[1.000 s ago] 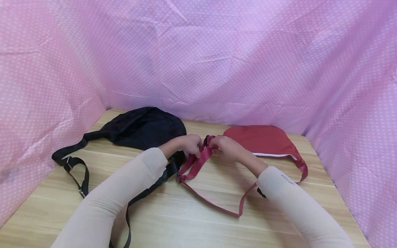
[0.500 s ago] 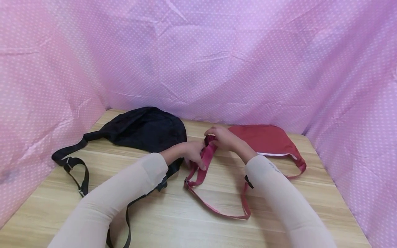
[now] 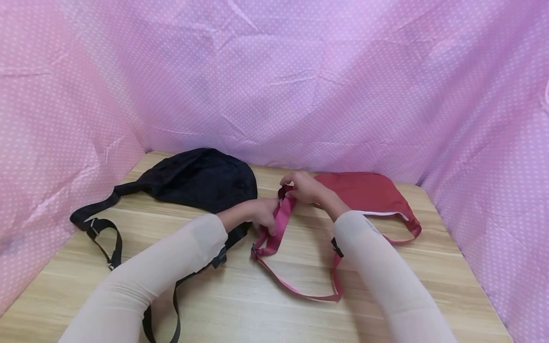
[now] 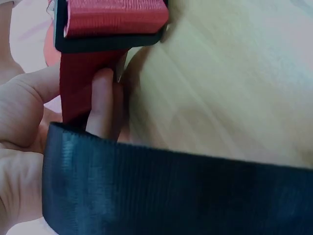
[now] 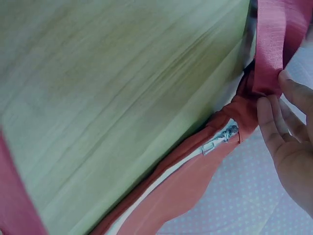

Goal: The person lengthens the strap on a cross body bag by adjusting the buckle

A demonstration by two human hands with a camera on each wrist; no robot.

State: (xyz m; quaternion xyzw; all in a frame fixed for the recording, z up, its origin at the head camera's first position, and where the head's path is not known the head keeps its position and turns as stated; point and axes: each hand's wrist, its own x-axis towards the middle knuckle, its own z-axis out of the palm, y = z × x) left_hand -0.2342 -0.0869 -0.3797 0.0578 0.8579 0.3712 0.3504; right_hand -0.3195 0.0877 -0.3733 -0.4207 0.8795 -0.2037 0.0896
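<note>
In the head view a red waist bag (image 3: 364,190) lies at the back right, and its red strap (image 3: 283,221) runs left to both hands. My left hand (image 3: 262,213) holds this strap between thumb and fingers, below the right hand. A dark slide buckle (image 4: 110,46) sits on the webbing just above those fingers in the left wrist view. My right hand (image 3: 303,188) pinches the strap near the bag's left end; in the right wrist view its fingertips (image 5: 266,110) meet the webbing beside the zipper pull (image 5: 215,142).
A black waist bag (image 3: 210,181) lies at the back left, with its black strap (image 3: 96,207) looping toward the front. More black webbing (image 4: 171,186) crosses low in the left wrist view. Pink dotted cloth (image 3: 274,85) encloses the wooden table (image 3: 240,305) at the back and sides.
My right hand has moved back and slightly left along the red strap. The left hand has come slightly nearer. The black strap's buckle by the left wrist has dropped nearer the front.
</note>
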